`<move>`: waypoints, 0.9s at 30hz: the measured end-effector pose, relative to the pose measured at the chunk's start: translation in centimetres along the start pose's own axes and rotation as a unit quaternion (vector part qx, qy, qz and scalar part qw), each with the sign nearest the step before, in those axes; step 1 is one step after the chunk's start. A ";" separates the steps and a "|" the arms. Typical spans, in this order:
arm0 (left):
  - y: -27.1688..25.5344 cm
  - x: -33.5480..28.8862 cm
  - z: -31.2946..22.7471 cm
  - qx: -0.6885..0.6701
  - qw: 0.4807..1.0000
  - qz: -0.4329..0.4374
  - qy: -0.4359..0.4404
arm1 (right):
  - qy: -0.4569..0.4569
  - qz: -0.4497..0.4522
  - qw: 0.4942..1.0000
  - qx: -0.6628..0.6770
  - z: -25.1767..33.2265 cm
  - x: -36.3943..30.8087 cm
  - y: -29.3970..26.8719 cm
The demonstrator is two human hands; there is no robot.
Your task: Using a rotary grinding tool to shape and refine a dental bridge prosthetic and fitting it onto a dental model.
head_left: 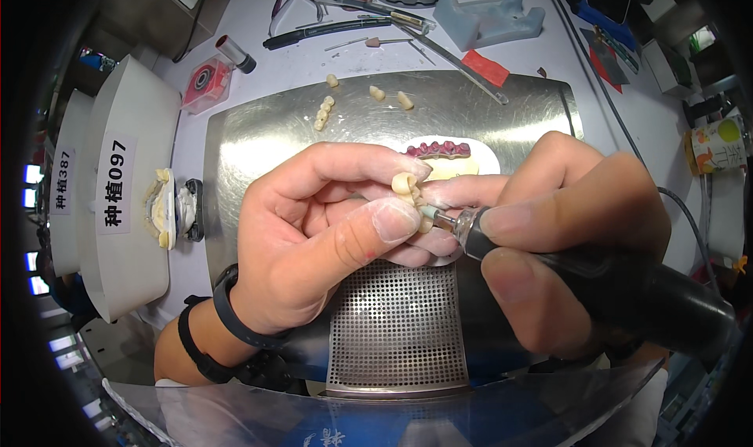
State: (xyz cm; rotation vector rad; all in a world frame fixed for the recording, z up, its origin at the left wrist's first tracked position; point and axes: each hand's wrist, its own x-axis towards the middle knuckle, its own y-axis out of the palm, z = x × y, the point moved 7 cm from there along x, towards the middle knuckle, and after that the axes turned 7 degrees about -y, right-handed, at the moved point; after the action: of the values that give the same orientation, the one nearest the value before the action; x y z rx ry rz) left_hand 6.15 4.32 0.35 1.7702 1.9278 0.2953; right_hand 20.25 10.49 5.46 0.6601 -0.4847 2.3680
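Pinched between the thumb and fingers of my left hand [302, 223] is a cream-coloured dental bridge [405, 183], partly hidden by the fingertips. My right hand [569, 219] grips a black rotary handpiece [659, 294] with a metal collar. Its small pale green grinding tip [429, 211] meets the bridge's near right side, or lies very close to it. Behind my hands, a dental model [485, 154] with dark red-purple teeth lies partly covered on the metal plate [259, 145]. Loose tooth-coloured pieces, a multi-tooth one [323, 113] and several single crowns [405, 100], rest farther back.
A perforated metal grille [396, 329] lies below my hands, with a clear shield [518, 416] nearer. White trays [118, 196] and a plaster model [161, 212] stand left. Tools [337, 33], a blue-grey holder [490, 19] and a red scrap [485, 68] lie behind. A cable [608, 94] runs right.
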 end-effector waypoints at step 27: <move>0.0 -0.2 0.0 0.015 1.000 -0.017 -0.002 | -0.002 0.052 0.993 -0.108 0.3 -0.1 -0.1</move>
State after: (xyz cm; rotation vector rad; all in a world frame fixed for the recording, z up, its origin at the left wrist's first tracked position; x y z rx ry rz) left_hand 6.16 4.09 0.40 1.7542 1.9669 0.2513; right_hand 20.49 10.36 5.71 0.5511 -0.7825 2.3657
